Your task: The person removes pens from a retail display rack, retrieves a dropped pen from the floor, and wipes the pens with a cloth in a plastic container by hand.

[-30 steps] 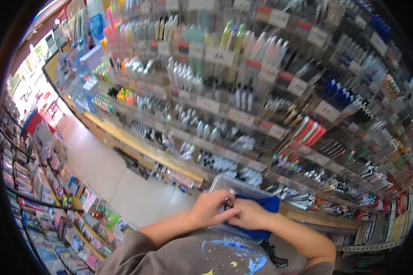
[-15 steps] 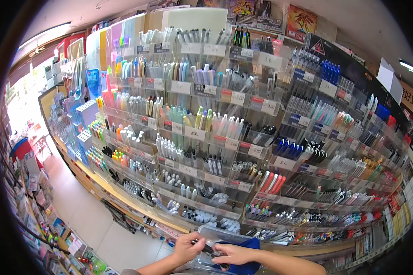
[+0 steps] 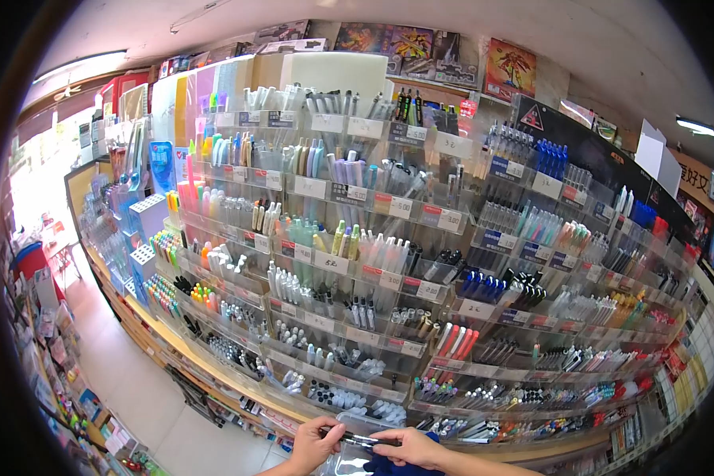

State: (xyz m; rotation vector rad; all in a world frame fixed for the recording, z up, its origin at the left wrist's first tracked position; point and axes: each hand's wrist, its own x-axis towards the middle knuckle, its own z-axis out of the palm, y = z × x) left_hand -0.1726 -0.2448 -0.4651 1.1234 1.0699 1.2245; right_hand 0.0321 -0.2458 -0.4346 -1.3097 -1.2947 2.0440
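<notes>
My left hand is closed around one end of a dark pen at the bottom of the view. The fingers of my right hand pinch its other end, so it lies nearly level between both hands. A shiny, pale stretch shows along its middle. Beneath the hands is a clear plastic container, partly cut off by the lower edge. Dark blue cloth-like material shows under my right hand; what it belongs to is hidden.
A tiered clear display rack full of pens and markers, with price tags, fills the view ahead. Its wooden ledge runs just beyond my hands. Tiled floor lies at left, beside shelves of small goods.
The view has tilted up, so the rack and hands sit lower in it. The pen, slanted and partly covered by my right hand before, now stretches nearly level between both hands.
</notes>
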